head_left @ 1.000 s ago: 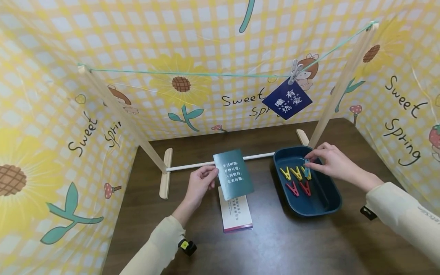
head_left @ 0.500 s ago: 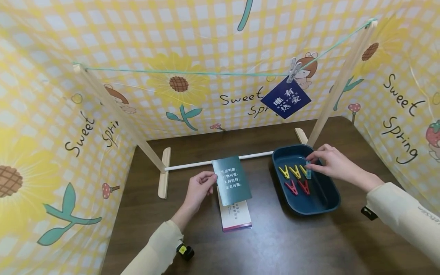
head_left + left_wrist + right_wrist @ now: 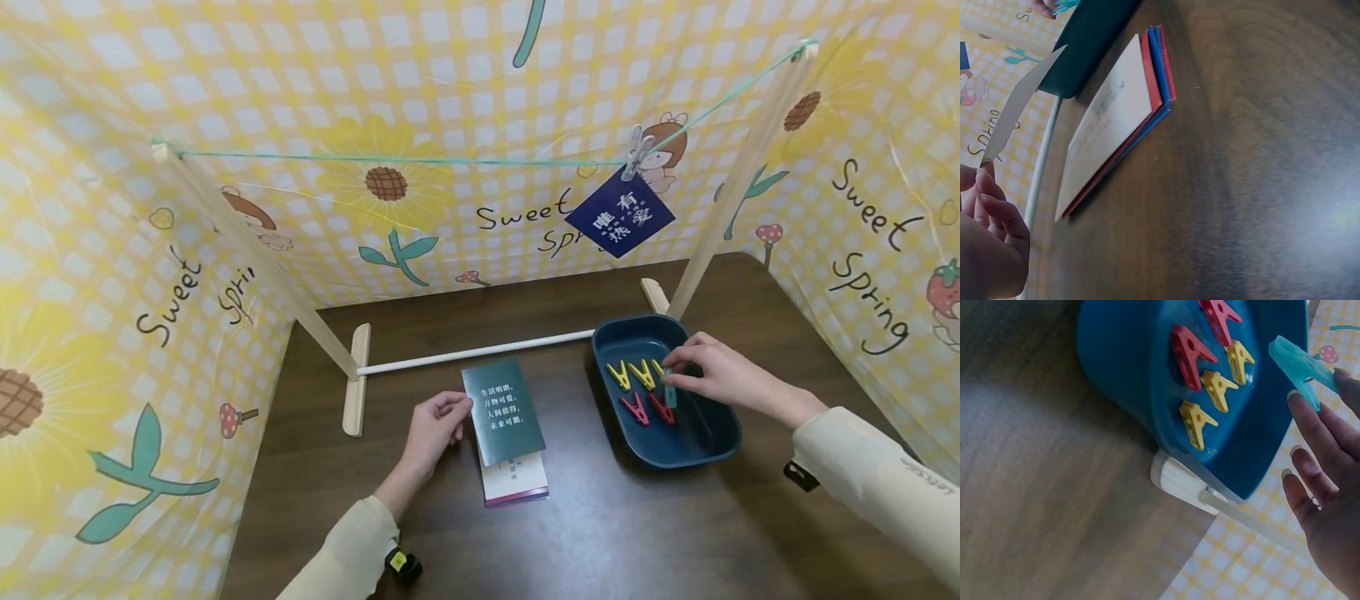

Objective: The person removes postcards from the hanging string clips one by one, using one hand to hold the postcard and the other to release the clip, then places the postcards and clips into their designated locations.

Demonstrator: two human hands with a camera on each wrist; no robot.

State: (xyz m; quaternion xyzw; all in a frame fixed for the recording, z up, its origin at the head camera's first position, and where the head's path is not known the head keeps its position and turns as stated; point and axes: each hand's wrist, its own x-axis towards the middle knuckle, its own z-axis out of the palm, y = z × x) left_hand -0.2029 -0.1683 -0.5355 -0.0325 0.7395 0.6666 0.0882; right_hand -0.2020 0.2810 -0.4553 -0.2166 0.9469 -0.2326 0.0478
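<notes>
My left hand [image 3: 437,429] pinches the left edge of a dark green card [image 3: 504,412] with white writing. The card is held over a small stack of cards [image 3: 516,483], whose top one is white; in the left wrist view the stack's red and blue edges show. My right hand [image 3: 723,375] pinches a teal clothespin [image 3: 1297,361] between thumb and fingers, above the dark blue tray [image 3: 708,442]. Inside that tray lie yellow clothespins [image 3: 1219,390] and red clothespins [image 3: 1191,355].
A wooden stand with a left post [image 3: 247,258] and right post [image 3: 742,183] carries a green string [image 3: 420,158]. From it hangs a blue card [image 3: 621,212] by a clear clothespin [image 3: 637,154]. A white rod [image 3: 480,353] joins the feet behind the stack.
My left hand has brought the green card down and nearer, covering more of the stack. My right hand, with the teal clothespin, has stayed over the tray, shifting only slightly.
</notes>
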